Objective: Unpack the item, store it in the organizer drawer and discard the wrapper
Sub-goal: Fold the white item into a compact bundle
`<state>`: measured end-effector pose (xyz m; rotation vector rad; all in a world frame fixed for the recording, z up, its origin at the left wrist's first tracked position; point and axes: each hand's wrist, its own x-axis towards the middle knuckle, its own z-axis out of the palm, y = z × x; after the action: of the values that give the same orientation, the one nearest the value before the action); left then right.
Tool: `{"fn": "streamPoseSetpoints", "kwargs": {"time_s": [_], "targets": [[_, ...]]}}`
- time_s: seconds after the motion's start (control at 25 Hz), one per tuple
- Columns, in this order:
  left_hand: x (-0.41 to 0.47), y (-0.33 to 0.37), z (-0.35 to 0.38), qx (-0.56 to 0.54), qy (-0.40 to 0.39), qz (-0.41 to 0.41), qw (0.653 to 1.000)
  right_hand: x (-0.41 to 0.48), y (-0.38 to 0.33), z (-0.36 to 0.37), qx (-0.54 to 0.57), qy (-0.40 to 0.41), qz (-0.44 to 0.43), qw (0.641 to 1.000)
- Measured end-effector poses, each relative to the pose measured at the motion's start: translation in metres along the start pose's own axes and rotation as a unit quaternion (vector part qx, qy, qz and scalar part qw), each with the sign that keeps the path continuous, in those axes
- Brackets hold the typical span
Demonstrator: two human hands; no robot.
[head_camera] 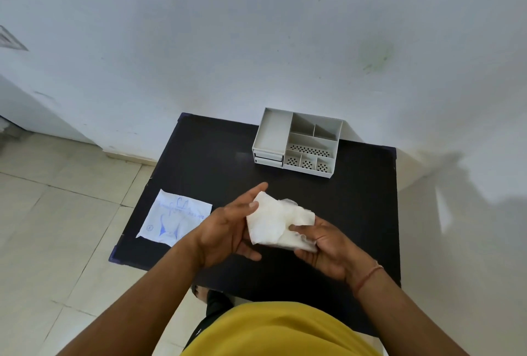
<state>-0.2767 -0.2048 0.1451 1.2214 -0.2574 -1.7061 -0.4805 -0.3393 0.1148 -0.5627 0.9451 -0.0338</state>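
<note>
A crumpled white folded item [278,221], thin and papery, is held over the black table [199,161] between both hands. My left hand [228,230] grips its left edge with the fingers stretched out behind it. My right hand [325,244] pinches its lower right part with the thumb on top. The flat white wrapper [174,217] with blue print lies on the table's left edge, partly hanging over it. The white organizer [298,141] stands at the table's far side, its two small drawers [268,157] at the front left both closed.
The organizer has several open top compartments, some with perforated floors. A white wall rises right behind the table. Tiled floor lies to the left. My yellow shirt and a foot show below the table's near edge.
</note>
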Motion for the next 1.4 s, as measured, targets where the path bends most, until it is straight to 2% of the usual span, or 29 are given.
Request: {"fn": "streamPoseSetpoints", "kwargs": {"time_s": [0.08, 0.16, 0.28, 0.4, 0.48, 0.64, 0.72, 0.8, 0.88, 0.96, 1.0, 1.08, 1.24, 1.4], "targets": [[0.0, 0.003, -0.003, 0.066, -0.005, 0.008, 0.998, 0.001, 0.0, 0.0, 0.011, 0.0, -0.012, 1.0], [0.008, 0.003, -0.003, 0.162, 0.062, -0.003, 0.985, 0.004, 0.002, 0.001, -0.021, 0.005, -0.025, 0.999], [0.016, 0.001, -0.003, 0.17, 0.102, -0.007, 0.98, 0.002, -0.006, -0.001, -0.068, -0.007, -0.043, 0.997], [0.016, 0.007, -0.006, 0.214, 0.078, 0.001, 0.974, 0.0, -0.025, -0.015, -0.066, -0.045, -0.057, 0.995], [0.016, 0.014, -0.009, 0.236, 0.043, 0.007, 0.971, 0.004, -0.032, -0.026, -0.055, -0.067, -0.036, 0.996], [0.017, 0.03, -0.008, 0.303, -0.025, -0.001, 0.953, 0.007, -0.025, -0.02, -0.135, -0.167, 0.02, 0.976], [0.018, 0.037, -0.006, 0.365, -0.064, 0.0, 0.929, 0.007, -0.019, -0.008, -0.205, -0.156, 0.008, 0.966], [0.02, 0.039, -0.008, 0.382, -0.058, 0.018, 0.922, 0.009, -0.013, 0.001, -0.237, -0.098, -0.026, 0.966], [0.021, 0.038, -0.009, 0.309, 0.019, 0.054, 0.949, 0.011, -0.009, 0.006, -0.2, -0.055, -0.061, 0.976], [0.02, 0.033, -0.006, 0.143, 0.107, 0.065, 0.982, 0.012, -0.007, 0.013, -0.131, -0.05, -0.089, 0.986], [0.018, 0.029, -0.004, 0.055, 0.125, 0.041, 0.99, 0.013, -0.006, 0.018, -0.093, -0.048, -0.1, 0.99], [0.018, 0.017, -0.003, -0.043, 0.097, -0.017, 0.994, 0.015, -0.003, 0.031, -0.033, -0.026, -0.123, 0.992], [0.019, 0.009, -0.011, -0.117, 0.031, -0.022, 0.992, 0.021, 0.007, 0.067, -0.045, 0.068, -0.161, 0.984], [0.017, 0.029, -0.034, -0.057, 0.032, -0.04, 0.997, 0.025, 0.011, 0.099, -0.026, 0.112, -0.169, 0.979]]}}
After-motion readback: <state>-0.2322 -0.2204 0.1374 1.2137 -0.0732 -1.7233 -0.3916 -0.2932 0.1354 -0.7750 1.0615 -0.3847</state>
